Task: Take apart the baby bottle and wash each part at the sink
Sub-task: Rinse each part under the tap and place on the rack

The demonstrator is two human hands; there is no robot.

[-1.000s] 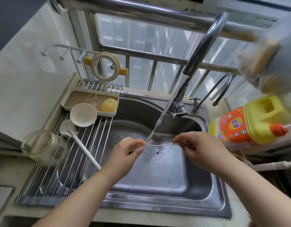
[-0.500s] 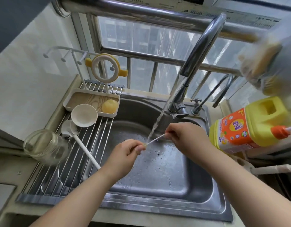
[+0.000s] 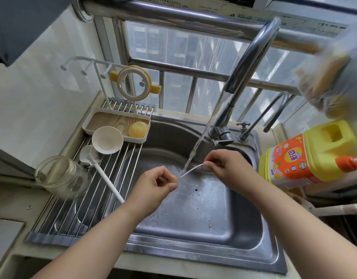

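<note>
Two hands (image 3: 153, 186) (image 3: 230, 168), two taps (image 3: 244, 63) (image 3: 268, 113), one sink (image 3: 193, 222), one glass jar (image 3: 61, 176), one detergent jug (image 3: 306, 154).

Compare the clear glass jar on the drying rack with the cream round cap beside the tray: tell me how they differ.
The clear glass jar is transparent; the cream round cap is opaque. The jar is the larger and deeper of the two; the cap is small and shallow, like a dish. The jar lies tipped on its side at the rack's left edge; the cap sits hollow side up against the cream tray. Both rest on the metal roll-up drying rack, and neither hand touches them.
</note>
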